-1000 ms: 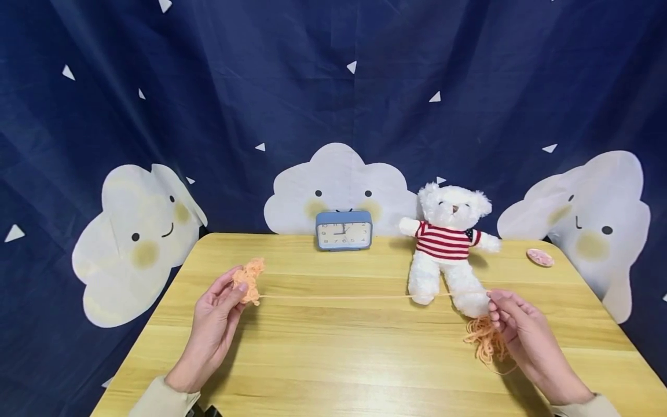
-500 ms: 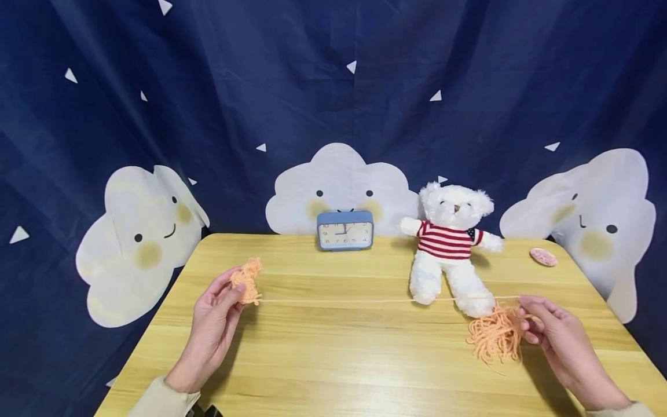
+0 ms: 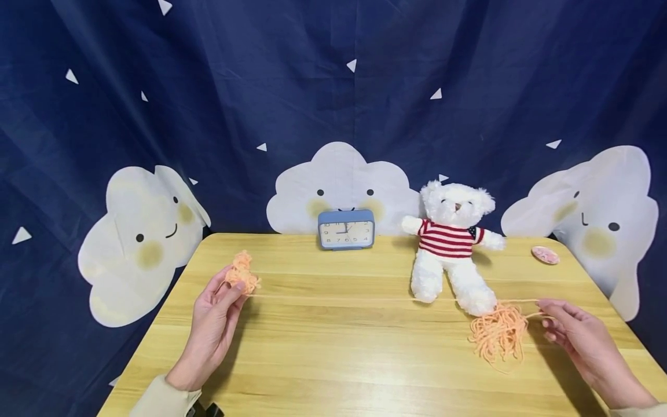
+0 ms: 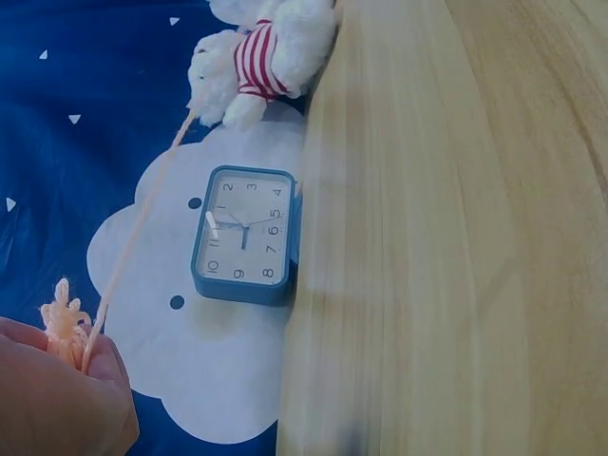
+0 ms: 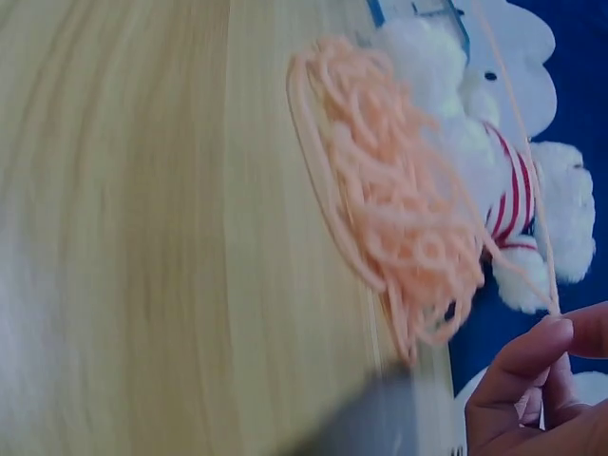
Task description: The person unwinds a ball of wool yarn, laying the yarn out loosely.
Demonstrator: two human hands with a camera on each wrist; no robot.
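Observation:
On the left side of the table, my left hand (image 3: 216, 315) holds a small crumpled bunch of peach yarn (image 3: 241, 273) between thumb and fingers. From it a single yarn strand (image 3: 333, 299) runs almost level across to my right hand (image 3: 583, 341), which pinches it between thumb and fingertips. A loose tangled heap of the same yarn (image 3: 499, 336) lies beside that hand, near the bear's foot. In the right wrist view a second length goes from the heap (image 5: 399, 199) up to the pinching fingers (image 5: 532, 361).
A white teddy bear (image 3: 445, 240) in a red-striped sweater sits at the table's back right, its legs behind the strand. A blue alarm clock (image 3: 346, 230) stands at the back middle. A small pink oval item (image 3: 545, 255) lies near the right back edge of the wooden table (image 3: 323, 359).
My right hand has moved to the right, drawing the strand longer and shifting slightly away from the heap. My left hand stays nearly in place, the bunch in it tilting a little left.

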